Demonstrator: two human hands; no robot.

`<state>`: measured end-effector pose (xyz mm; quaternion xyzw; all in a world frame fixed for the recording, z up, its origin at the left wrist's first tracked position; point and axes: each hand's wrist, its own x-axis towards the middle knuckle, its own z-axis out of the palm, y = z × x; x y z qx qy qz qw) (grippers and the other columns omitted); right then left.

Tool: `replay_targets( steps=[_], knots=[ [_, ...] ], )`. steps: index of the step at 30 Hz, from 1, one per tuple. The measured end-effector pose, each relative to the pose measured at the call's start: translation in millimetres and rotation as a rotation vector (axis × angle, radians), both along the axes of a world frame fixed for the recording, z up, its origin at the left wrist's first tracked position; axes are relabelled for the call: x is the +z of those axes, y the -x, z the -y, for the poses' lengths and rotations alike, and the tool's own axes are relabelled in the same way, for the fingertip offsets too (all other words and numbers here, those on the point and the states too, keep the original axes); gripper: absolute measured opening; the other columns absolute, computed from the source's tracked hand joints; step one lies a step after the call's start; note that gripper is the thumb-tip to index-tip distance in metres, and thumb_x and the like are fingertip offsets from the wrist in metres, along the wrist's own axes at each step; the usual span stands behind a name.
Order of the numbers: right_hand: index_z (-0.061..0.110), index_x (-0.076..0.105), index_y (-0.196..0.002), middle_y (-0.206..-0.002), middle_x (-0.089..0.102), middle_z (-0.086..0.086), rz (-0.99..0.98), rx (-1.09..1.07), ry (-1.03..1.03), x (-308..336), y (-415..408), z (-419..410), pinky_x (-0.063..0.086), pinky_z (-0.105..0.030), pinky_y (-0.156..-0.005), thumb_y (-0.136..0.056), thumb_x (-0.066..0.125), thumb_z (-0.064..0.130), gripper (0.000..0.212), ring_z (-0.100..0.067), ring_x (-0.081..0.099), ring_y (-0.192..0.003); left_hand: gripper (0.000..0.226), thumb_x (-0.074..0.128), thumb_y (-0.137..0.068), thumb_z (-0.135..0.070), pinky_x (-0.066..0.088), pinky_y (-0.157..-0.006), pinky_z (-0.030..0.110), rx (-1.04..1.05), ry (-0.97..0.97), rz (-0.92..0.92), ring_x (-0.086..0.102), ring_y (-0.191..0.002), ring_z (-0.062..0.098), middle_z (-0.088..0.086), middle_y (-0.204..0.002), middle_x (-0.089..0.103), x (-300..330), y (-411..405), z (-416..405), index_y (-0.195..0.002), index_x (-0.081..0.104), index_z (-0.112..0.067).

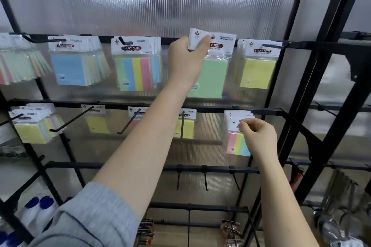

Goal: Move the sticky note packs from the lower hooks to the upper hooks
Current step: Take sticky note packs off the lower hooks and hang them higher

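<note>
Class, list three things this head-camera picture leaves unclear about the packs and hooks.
- Hook behind the green pack: hidden by the left hand and the pack header.
- Pastel pack label: covered by the right hand.
- Far-left packs: cut by the frame edge, blurred.

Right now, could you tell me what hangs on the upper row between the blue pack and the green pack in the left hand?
In the head view, a striped multicolour pack hangs between the blue pack and the green pack held by the left hand.
</note>
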<state>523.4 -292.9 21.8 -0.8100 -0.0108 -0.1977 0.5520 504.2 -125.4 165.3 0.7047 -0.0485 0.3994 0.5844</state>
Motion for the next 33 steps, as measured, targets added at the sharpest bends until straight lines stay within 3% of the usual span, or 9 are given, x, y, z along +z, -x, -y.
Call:
replay_targets(
  steps=[7,16,22,25,33],
  knots=[
    [0.016,0.071,-0.085,-0.086,0.069,0.005,0.008,0.006,-0.023,1,0,2,0.040,-0.019,-0.064,-0.088,0.056,0.014,0.015,-0.012,0.059,-0.085,0.040,0.064,-0.088,-0.027,0.029,-0.056,0.026,0.043,-0.097,0.025,0.040,-0.061,0.013,0.010,-0.066,0.051,-2,0,-2,-0.073,0.062,0.009],
    [0.020,0.070,-0.084,-0.086,0.070,0.006,-0.016,0.038,-0.097,2,-1,6,0.042,-0.018,-0.066,-0.088,0.058,0.014,0.014,-0.010,0.062,-0.087,0.037,0.064,-0.089,-0.027,0.029,-0.053,0.025,0.021,-0.012,0.048,0.039,-0.056,0.012,0.000,-0.057,0.044,-5,-2,3,-0.059,0.047,-0.012],
    [0.025,0.068,-0.077,-0.086,0.071,0.005,-0.026,0.050,-0.107,1,-5,11,0.051,-0.031,-0.082,-0.087,0.058,0.015,0.018,-0.015,0.066,-0.090,0.033,0.065,-0.088,-0.023,0.035,-0.055,0.025,0.025,0.009,0.087,0.043,-0.059,0.011,-0.009,-0.055,0.048,-5,-5,1,-0.058,0.053,-0.021],
    [0.030,0.065,-0.072,-0.086,0.071,0.006,-0.035,0.061,-0.106,2,-7,13,0.053,-0.038,-0.087,-0.087,0.058,0.016,0.022,-0.018,0.067,-0.090,0.039,0.066,-0.088,-0.021,0.030,-0.051,0.021,0.027,0.037,0.077,0.036,-0.051,0.004,-0.016,-0.044,0.042,-6,-8,-1,-0.053,0.049,-0.023],
    [0.030,0.064,-0.072,-0.084,0.071,0.002,-0.015,0.101,-0.101,1,-11,17,0.054,-0.044,-0.087,-0.089,0.058,0.015,0.023,-0.018,0.067,-0.089,0.040,0.066,-0.087,-0.025,0.023,-0.048,0.022,0.061,0.048,-0.001,0.028,-0.047,0.005,-0.013,-0.045,0.034,-14,-19,2,-0.055,0.042,-0.021]
  ],
)
